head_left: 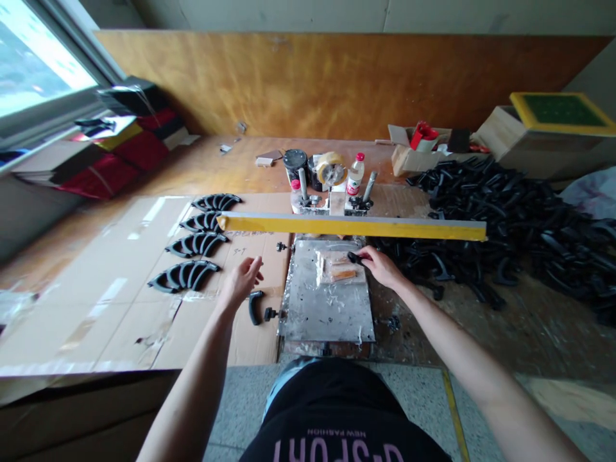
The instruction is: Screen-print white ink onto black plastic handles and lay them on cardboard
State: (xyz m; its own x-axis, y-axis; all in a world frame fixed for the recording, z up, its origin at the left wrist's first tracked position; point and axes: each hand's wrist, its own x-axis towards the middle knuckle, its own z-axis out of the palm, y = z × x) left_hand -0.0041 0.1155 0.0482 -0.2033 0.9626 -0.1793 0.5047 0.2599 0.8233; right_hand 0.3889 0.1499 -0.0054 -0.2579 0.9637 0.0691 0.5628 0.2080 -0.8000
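Note:
My right hand point(381, 265) pinches a black curved plastic handle point(355, 258) over the right side of a metal base plate point(320, 317). Beneath that piece, a small block with tan strips point(343, 274) and clear tape is fixed to the plate. My left hand point(246, 277) hovers over the cardboard left of the plate, its fingers loosely bent and apart with nothing visible in them. Just below it lies a single black curved handle point(255, 308). Farther left, several rows of such handles point(185, 276) sit nested on the cardboard.
A long yellow-edged frame point(353, 228) spans above the plate's back, near clamps point(312, 202). Behind stand a tape roll point(332, 170), a bottle point(355, 173) and a dark tub point(295, 165). Black handles form a large pile point(481, 218) at right. Cardboard point(115, 282) covers the left side.

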